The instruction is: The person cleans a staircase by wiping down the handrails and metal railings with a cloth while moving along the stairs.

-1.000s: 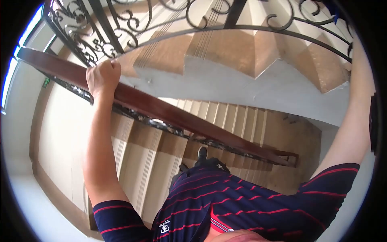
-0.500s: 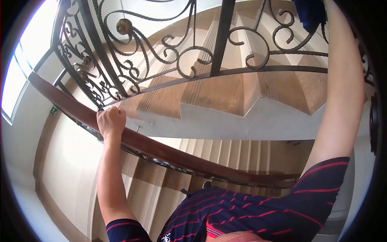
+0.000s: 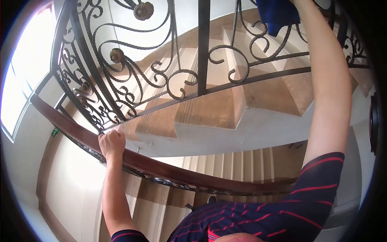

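Seemingly bracing, the left hand point(image 3: 112, 143) grips the handrail point(image 3: 169, 171) while the right arm point(image 3: 330, 80), fingers out of view, reaches up beside the blue cloth point(image 3: 278, 15) at the railing point(image 3: 203, 48), further stretching needing that hold.

The location was an indoor stairwell, as indicated by a near brown handrail point(image 3: 161, 171), scrolled metal balustrade point(image 3: 203, 50), far steps point(image 3: 211, 109) and left window point(image 3: 30, 64).

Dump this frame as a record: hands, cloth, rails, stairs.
Left hand: closed on the red-brown handrail
Right hand: out of frame; forearm raised
Railing: black metal scrollwork
Cloth: blue, at the forearm's upper end; contact with railing unclear
Stairs: one flight behind the railing, another lower down
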Demonstrator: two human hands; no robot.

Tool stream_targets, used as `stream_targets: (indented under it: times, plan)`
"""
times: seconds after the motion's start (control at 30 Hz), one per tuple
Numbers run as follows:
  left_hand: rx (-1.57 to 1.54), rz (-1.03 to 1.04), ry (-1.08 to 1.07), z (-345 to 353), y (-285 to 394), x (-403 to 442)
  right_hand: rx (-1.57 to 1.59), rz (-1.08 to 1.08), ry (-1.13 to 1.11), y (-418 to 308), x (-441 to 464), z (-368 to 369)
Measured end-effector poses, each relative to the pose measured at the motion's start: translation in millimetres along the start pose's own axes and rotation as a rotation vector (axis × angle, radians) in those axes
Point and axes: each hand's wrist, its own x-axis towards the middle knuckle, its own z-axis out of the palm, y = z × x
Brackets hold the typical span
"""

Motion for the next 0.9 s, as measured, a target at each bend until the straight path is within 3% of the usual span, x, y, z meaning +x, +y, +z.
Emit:
stream_targets:
  times: [0.37, 0.5, 0.6, 0.67, 0.73, 0.87, 0.9]
  plan:
    - [-0.036, 0.001, -0.005, -0.6, -0.2, -1.8, 0.006, 0.341, 0.156, 48.7, 60.8, -16.0]
    - [-0.019, 0.009, 0.01, 5.0, -1.3, -3.1, 0.05, 0.448, 0.191, 45.4, 33.8, -3.8]
    - [-0.055, 0.012, 0.031, 9.5, -4.0, -3.8, 0.084, 0.364, 0.271, 15.4, -12.0, -15.5]
    - [-0.06, 0.001, 0.024, 8.3, -2.9, -3.2, 0.041, 0.277, 0.21, 16.9, -17.7, -17.8]
    - [-0.039, 0.004, 0.017, 10.8, -3.0, -2.0, 0.11, 0.228, 0.314, 25.3, -4.5, -11.5]
    - [-0.026, 0.001, 0.009, 10.5, -3.5, -2.4, -0.039, -0.068, 0.567, 28.0, 23.5, -11.4]
    - [-0.022, -0.003, 0.009, 10.4, -4.5, -2.1, 0.018, -0.271, 0.463, 20.9, 36.5, -7.7]
